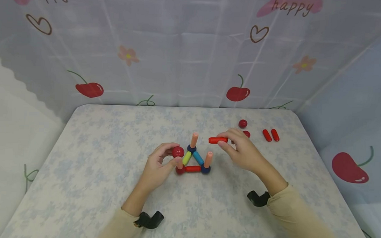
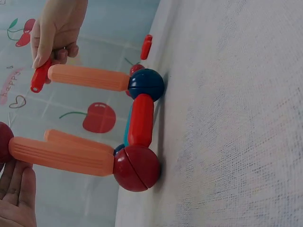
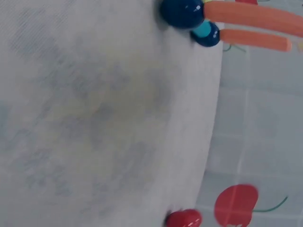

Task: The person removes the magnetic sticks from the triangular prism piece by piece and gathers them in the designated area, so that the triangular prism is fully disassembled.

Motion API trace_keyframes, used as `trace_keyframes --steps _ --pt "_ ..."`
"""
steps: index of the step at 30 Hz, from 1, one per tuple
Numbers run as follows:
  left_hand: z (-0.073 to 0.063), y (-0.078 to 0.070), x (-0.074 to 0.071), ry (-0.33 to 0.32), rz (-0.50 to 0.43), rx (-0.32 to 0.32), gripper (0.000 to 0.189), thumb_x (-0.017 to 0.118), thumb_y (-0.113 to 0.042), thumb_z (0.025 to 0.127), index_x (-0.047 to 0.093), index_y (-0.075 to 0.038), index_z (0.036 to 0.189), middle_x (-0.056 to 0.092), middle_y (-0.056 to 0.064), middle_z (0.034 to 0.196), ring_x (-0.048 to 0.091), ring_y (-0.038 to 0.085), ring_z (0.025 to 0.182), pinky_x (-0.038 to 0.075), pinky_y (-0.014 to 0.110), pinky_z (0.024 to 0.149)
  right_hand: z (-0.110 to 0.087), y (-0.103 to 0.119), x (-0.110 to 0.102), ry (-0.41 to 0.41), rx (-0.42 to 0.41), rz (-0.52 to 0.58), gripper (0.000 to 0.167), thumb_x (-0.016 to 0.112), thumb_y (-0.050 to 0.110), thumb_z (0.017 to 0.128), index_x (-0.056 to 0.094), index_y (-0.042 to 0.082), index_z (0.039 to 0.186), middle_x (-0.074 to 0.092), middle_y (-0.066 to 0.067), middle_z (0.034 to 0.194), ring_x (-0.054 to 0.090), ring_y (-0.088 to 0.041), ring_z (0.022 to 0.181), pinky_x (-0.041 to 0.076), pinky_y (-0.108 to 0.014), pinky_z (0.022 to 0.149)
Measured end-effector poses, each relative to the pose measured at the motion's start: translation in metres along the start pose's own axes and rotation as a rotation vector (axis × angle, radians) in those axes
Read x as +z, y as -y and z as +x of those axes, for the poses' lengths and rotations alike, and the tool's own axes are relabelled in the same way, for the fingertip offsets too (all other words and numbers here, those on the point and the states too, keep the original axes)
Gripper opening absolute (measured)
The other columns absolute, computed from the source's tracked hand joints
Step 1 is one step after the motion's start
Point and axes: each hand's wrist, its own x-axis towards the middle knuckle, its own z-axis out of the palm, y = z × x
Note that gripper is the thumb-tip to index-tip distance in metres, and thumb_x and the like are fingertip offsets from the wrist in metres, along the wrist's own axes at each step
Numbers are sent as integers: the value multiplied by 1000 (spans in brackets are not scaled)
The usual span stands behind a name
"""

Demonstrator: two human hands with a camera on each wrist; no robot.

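Note:
A triangle of toy building sticks and balls lies on the table: a red stick [image 1: 193,168], a yellow-green stick [image 1: 187,158] and a blue stick [image 1: 198,157], joined by two navy balls [image 1: 205,169] and a red corner ball [image 2: 137,168]. An orange stick stands up from each corner. My left hand [image 1: 155,166] holds a red ball [image 1: 178,152] between thumb and fingers, at the top of the near-left orange stick [image 2: 61,155]. To the right, above the table, my right hand [image 1: 241,152] pinches a loose red stick [image 1: 215,140] by one end. The right wrist view does not show this hand.
Two more red balls [image 1: 243,123] lie behind my right hand, one partly covered by it. Farther right are two red sticks [image 1: 267,135] side by side. A printed curtain [image 1: 180,55] hangs along the table's back edge. Each wrist bears a black curved piece [image 1: 150,220].

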Motion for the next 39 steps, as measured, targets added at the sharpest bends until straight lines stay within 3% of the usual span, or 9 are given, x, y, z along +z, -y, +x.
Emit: trace_keyframes --steps 5,12,15,19,25,32,39 --pt "-1 -1 1 -21 -1 -16 39 72 -13 91 61 -6 127 63 2 117 62 16 106 46 26 103 -13 -28 -4 -82 101 -50 25 66 28 96 68 15 118 63 0 107 48 -20 87 44 -32 69" --pt "0 -2 1 -28 5 -14 40 73 -12 90 60 -4 128 64 2 118 62 16 106 46 27 103 -36 -78 -19 -167 368 -124 41 59 39 99 64 9 126 58 -7 102 46 -22 75 40 -30 56" --pt "0 -2 1 -27 7 -19 41 73 -13 90 61 -5 128 63 2 118 63 16 105 46 25 103 -44 -99 -25 -201 489 -161 45 56 41 100 62 6 128 58 -11 103 48 -25 75 40 -31 55" --pt "0 -3 1 -24 4 -24 40 74 -14 90 61 -6 127 63 3 118 63 15 105 46 24 103 -53 -120 -30 -225 593 -210 51 53 40 101 59 -1 130 59 -18 111 55 -32 88 44 -38 64" --pt "0 -3 1 -18 3 -12 37 72 -14 91 62 -9 127 64 6 118 63 14 103 46 24 103 -60 -135 -35 -236 643 -262 50 55 37 100 61 -3 129 63 -23 111 62 -35 90 46 -40 63" --pt "0 0 1 -11 3 -13 40 71 -14 92 60 -6 130 64 8 122 63 14 105 47 23 102 -62 -143 -35 -193 680 -277 49 57 34 99 60 -4 130 63 -24 111 63 -37 91 46 -39 63" --pt "-1 3 3 -7 16 -35 43 70 -20 93 57 -15 134 66 2 121 63 15 106 48 24 102 -64 -150 -34 -142 703 -283 46 59 33 97 60 -4 125 63 -23 106 61 -36 88 45 -38 61"
